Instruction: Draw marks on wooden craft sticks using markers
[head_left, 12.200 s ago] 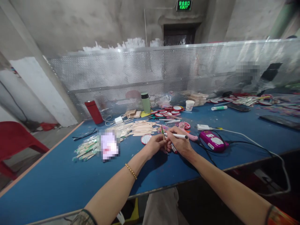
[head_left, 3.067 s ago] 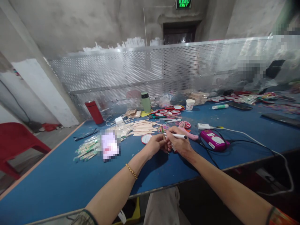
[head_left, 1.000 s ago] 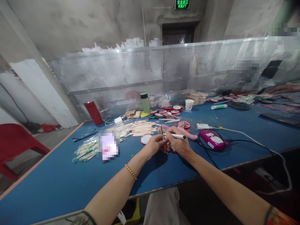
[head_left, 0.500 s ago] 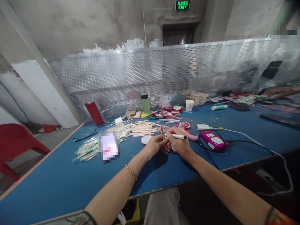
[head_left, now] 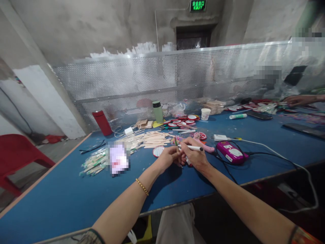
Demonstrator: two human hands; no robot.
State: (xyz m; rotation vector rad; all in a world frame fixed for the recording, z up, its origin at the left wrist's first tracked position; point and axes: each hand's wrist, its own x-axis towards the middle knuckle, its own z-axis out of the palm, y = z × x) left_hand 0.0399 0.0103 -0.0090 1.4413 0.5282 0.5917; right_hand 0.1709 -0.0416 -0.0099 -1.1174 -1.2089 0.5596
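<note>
My left hand (head_left: 166, 158) is closed round a thin wooden stick (head_left: 176, 143) with a green-coloured end, held upright over the blue table (head_left: 63, 200). My right hand (head_left: 194, 156) grips a white marker pen (head_left: 191, 147) lying sideways, its tip against the stick. The two hands touch each other in the middle of the table. A pile of plain wooden sticks (head_left: 153, 138) lies just beyond my left hand. A red-rimmed round badge (head_left: 158, 151) sits beside it.
A magenta device (head_left: 230, 153) with black and white cables lies right of my hands. Wrapped sticks (head_left: 92, 164), a red flask (head_left: 102, 122), a green bottle (head_left: 157, 111) and a paper cup (head_left: 205, 114) stand further back. A perforated metal screen (head_left: 177, 74) bounds the table. Another person's hand (head_left: 299, 100) rests far right.
My hands stay in nearly the same place with stick and pen. The other person's hand at the far right has come further into view.
</note>
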